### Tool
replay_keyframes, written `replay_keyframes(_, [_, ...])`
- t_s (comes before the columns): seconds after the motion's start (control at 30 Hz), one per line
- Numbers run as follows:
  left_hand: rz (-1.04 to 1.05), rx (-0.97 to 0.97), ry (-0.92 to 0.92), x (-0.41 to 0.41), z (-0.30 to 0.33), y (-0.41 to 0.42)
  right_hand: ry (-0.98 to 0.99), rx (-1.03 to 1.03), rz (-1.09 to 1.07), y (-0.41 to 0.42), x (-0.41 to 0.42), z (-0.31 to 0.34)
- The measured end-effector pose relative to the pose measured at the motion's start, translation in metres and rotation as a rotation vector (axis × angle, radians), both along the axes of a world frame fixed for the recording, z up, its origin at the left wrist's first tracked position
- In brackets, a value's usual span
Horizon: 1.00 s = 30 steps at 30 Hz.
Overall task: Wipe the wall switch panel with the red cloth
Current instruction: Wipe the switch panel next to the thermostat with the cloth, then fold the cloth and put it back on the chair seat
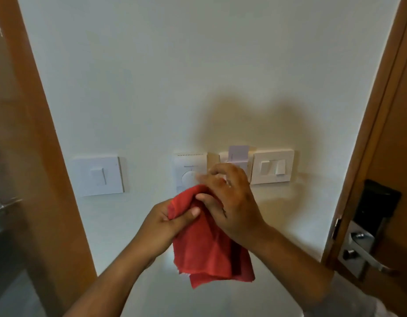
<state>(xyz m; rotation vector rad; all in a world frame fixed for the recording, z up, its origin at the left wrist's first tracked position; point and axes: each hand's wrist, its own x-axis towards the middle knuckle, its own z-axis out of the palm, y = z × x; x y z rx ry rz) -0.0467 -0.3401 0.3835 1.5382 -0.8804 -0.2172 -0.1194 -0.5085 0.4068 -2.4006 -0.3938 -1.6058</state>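
Note:
The red cloth (209,248) hangs crumpled between both hands, just below the row of white wall fittings. My left hand (165,223) grips its upper left part, thumb pressed over the fabric. My right hand (230,202) holds the top from the right, thumb on the cloth and fingers spread toward the wall. Behind them sits a white dial panel (188,170), partly hidden by the cloth and fingers. A single rocker switch panel (98,176) is on the left and a double switch panel (273,167) on the right. The cloth is just below the dial panel.
A key-card holder (238,156) with a card in it sits between the dial panel and the double switch. A wooden door frame (37,145) borders the wall on the left. On the right is a wooden door (394,138) with a black electronic lock and metal handle (367,252).

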Motion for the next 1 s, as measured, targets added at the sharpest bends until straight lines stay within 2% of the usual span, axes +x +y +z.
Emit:
replay_keyframes(0.07, [-0.043, -0.056, 0.166, -0.004, -0.012, 0.016, 0.157, 0.565, 0.000, 0.036, -0.005, -0.031])
replay_keyframes(0.13, [-0.036, -0.069, 0.238, -0.004, -0.024, 0.036, 0.428, 1.180, 0.222, 0.079, -0.009, -0.069])
replay_keyframes(0.17, [-0.033, -0.048, 0.270, -0.005, -0.030, 0.047, 0.557, 1.367, 0.352, 0.097, -0.009, -0.091])
replay_keyframes(0.2, [-0.027, -0.024, 0.293, -0.004, -0.036, 0.059, 0.653, 1.464, 0.424, 0.112, -0.009, -0.111])
replay_keyframes(0.27, [-0.011, 0.030, 0.334, 0.002, -0.053, 0.089, 0.734, 1.487, 0.375, 0.142, -0.012, -0.134])
replay_keyframes(0.37, [0.050, 0.112, 0.404, 0.014, -0.084, 0.129, 0.642, 1.484, 0.262, 0.174, -0.010, -0.152])
replay_keyframes(0.5, [0.054, 0.242, 0.531, 0.025, -0.139, 0.186, 0.753, 1.520, 0.226, 0.217, -0.006, -0.189])
replay_keyframes(0.57, [0.038, 0.241, 0.606, 0.025, -0.164, 0.205, 0.795, 1.557, 0.188, 0.230, -0.007, -0.208])
replay_keyframes(0.77, [0.175, 0.260, 0.892, 0.016, -0.277, 0.268, 1.101, 1.582, 0.113, 0.274, -0.007, -0.315])
replay_keyframes(0.93, [0.209, 0.443, 1.101, 0.012, -0.387, 0.319, 1.472, 1.528, 0.090, 0.309, -0.023, -0.443])
replay_keyframes(1.0, [0.212, 0.516, 1.139, 0.012, -0.422, 0.331, 1.525, 1.509, 0.069, 0.318, -0.026, -0.485])
